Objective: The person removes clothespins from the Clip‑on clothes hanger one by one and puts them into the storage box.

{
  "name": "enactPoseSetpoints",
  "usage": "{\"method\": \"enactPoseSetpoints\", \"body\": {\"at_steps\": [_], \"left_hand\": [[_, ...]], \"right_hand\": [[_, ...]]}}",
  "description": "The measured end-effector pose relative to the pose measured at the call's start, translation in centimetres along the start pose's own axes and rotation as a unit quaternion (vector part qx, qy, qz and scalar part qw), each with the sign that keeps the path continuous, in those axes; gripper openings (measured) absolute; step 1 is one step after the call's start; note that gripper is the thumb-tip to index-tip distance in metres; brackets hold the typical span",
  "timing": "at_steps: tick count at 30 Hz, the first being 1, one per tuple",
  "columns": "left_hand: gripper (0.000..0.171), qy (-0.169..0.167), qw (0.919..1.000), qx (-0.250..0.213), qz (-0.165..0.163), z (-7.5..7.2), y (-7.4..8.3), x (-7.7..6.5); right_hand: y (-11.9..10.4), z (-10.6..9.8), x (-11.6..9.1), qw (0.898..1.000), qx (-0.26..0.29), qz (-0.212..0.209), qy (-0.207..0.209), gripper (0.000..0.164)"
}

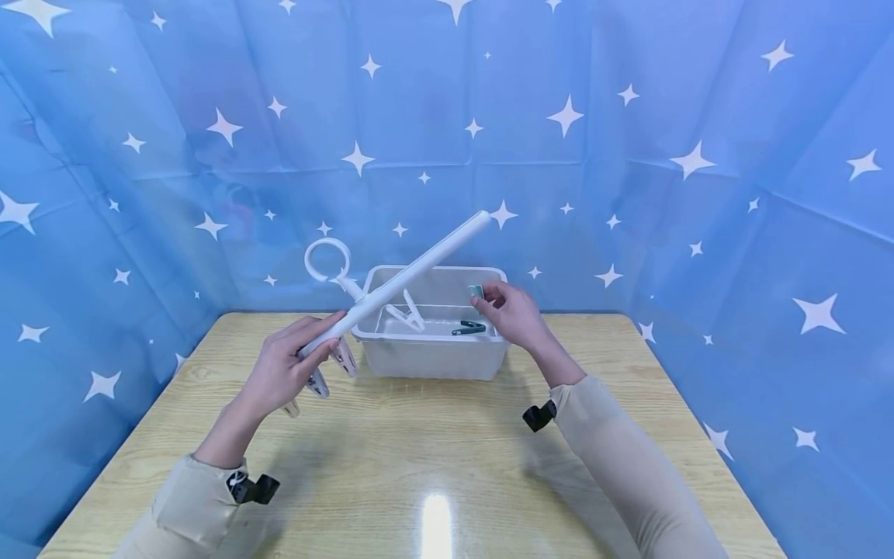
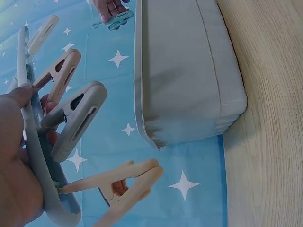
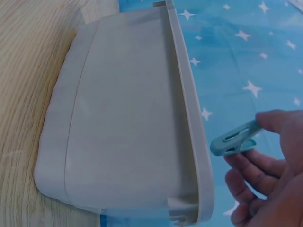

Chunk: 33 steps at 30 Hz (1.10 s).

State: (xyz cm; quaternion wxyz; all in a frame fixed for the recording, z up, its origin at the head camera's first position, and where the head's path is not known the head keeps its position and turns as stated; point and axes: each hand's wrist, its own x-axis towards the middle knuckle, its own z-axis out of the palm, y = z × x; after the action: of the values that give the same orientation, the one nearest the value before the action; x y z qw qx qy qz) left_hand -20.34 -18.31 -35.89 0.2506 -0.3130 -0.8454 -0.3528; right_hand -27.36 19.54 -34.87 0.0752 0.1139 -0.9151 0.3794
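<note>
My left hand [image 1: 275, 369] grips the lower end of a white clip hanger [image 1: 419, 266], its bar slanting up to the right and its ring hook to the left. Several clothespins hang from the bar, among them a grey clothespin [image 2: 78, 120] and a beige clothespin [image 2: 118, 182]. Between thumb and fingers, my right hand [image 1: 515, 314] pinches a teal clothespin [image 3: 234, 138] above the bin's right end. A dark green clothespin [image 1: 469, 328] lies inside the bin. Below the bar shows a white clothespin [image 1: 407, 313]; I cannot tell whether it hangs or lies in the bin.
A light grey plastic bin [image 1: 433, 359] stands at the back of the wooden table [image 1: 419, 450]. Behind and beside the table hangs a blue curtain [image 1: 419, 101] with white stars.
</note>
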Motion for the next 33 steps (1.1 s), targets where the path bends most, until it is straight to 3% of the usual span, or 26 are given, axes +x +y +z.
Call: {"method": "enactPoseSetpoints", "body": {"at_steps": [33], "left_hand": [[0.049,0.001,1.0000,-0.004,0.000,0.16,-0.04,0.06]], "right_hand": [[0.23,-0.19,-0.20,1.000,0.000,0.004,-0.003,0.047]]}}
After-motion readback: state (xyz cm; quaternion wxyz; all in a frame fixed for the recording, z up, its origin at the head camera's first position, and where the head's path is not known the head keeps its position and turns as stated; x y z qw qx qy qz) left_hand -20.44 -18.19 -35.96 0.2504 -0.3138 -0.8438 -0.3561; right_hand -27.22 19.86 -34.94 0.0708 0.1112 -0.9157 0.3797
